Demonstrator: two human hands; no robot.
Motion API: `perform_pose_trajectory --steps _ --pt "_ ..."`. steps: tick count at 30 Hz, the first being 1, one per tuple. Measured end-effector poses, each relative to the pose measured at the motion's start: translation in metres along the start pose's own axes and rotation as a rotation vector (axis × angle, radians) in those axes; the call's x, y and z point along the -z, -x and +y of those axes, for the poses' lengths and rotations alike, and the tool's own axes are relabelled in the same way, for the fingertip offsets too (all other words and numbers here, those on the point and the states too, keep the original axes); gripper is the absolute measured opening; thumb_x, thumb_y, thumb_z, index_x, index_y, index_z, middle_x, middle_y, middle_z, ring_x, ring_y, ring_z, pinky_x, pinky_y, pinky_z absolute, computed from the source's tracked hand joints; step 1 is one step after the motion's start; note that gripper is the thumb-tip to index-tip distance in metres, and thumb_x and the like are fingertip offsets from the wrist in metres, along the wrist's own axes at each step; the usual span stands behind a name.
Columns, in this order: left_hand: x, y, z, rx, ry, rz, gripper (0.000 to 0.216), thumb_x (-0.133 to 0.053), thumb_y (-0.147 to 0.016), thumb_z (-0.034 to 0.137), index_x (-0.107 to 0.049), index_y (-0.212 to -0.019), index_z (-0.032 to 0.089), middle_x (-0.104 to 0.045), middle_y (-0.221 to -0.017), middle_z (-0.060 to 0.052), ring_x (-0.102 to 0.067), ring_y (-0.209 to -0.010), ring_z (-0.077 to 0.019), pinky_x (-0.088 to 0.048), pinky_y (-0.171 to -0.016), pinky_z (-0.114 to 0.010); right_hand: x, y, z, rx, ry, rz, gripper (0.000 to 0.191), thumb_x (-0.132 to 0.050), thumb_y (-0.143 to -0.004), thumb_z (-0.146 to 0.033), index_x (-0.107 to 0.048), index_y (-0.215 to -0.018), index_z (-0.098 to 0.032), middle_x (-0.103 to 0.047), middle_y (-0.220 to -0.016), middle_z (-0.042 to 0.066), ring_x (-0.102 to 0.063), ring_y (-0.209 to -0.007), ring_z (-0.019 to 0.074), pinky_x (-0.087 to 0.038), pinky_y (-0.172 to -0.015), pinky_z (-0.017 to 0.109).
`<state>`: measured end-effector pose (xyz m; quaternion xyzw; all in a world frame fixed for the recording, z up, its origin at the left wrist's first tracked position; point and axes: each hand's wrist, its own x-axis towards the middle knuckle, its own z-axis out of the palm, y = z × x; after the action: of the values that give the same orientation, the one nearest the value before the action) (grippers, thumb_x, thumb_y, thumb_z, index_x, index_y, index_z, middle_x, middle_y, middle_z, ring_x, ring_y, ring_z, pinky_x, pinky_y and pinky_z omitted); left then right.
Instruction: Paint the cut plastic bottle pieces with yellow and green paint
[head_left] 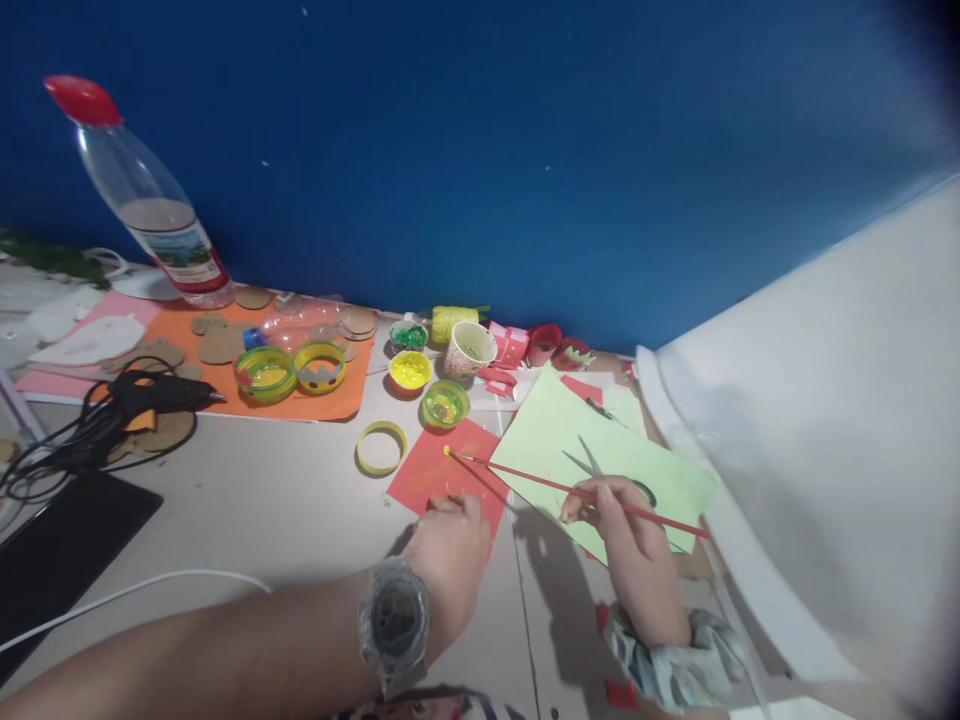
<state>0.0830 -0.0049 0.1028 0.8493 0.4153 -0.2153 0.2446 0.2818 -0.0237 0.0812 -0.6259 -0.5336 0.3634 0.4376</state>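
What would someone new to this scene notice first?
Probably the big blue wall across the back, with the red-capped bottle standing before it at the left. Next, in the middle, the thin red paintbrush in the right hand, its yellow tip over the red paper where the left hand rests.

A clear, red-capped plastic bottle is standing at upper left. A black, corded glue gun is lying mid-left.
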Motion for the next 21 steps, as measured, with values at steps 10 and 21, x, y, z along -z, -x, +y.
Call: perform_pose_trajectory --steps 10,21 --pt "0.0043 0.0033 -0.0014 -0.002 -0.002 0.005 0.032 -0.056 -0.084 0.012 -0.061 -0.114 0.004 -0.060 -0.112 -0.025 -0.065 -0.099 -0.0354 -0.056 -0.072 -0.037 -0.0010 -0.0010 -0.0007 0.012 -0.025 0.052 0.021 -0.051 -0.097 -0.040 -0.059 -0.088 -0.022 -0.062 -0.073 0.000 -0.060 -0.070 0.0149 -0.054 -0.073 0.031" --pt "0.0024 0.0021 0.0000 0.013 -0.006 -0.002 0.034 -0.056 -0.086 0.014 -0.059 -0.118 0.004 -0.058 -0.115 -0.024 -0.065 -0.101 -0.0340 -0.056 -0.073 -0.036 -0.0014 0.0040 -0.0016 0.082 0.059 0.020 0.022 -0.049 -0.098 -0.039 -0.060 -0.087 -0.022 -0.064 -0.075 0.001 -0.062 -0.073 0.0162 -0.053 -0.072 0.031"
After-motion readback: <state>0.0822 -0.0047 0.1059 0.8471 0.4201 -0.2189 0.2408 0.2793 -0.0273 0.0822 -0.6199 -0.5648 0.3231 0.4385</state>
